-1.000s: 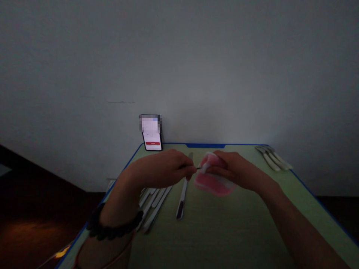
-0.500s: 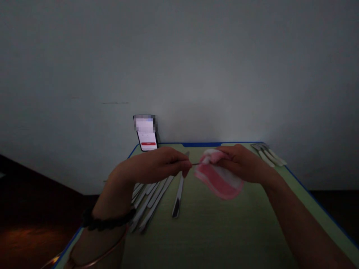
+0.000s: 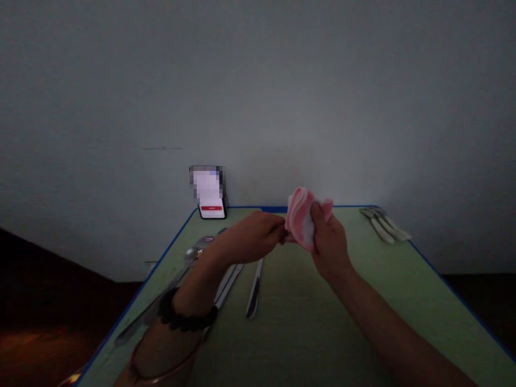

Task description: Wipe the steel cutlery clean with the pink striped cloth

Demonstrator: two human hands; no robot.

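Observation:
A pink and white striped cloth (image 3: 300, 219) is bunched in my right hand (image 3: 332, 239), the thumb pressed on its near face. My left hand (image 3: 262, 234) is closed in a pinch at the cloth's left edge. Its fingers hold the end of a thin metal piece of cutlery, and the cloth and fingertips hide nearly all of it, so its kind does not show. Both hands are raised above the table. Below the left hand lies a single metal utensil (image 3: 253, 295), its far end hidden. More metal cutlery (image 3: 229, 284) lies under the left forearm.
Spoons (image 3: 192, 252) and a long utensil (image 3: 139, 321) lie on the left side of the green table (image 3: 306, 333) with its blue edge. A lit phone (image 3: 212, 207) leans against the wall at the back left. Several light-handled utensils (image 3: 385, 226) lie at the back right corner.
My right hand has turned upward, bringing the cloth up and folding its hanging part over. My left hand has moved slightly right to the cloth, and the bare metal between the hands is now covered.

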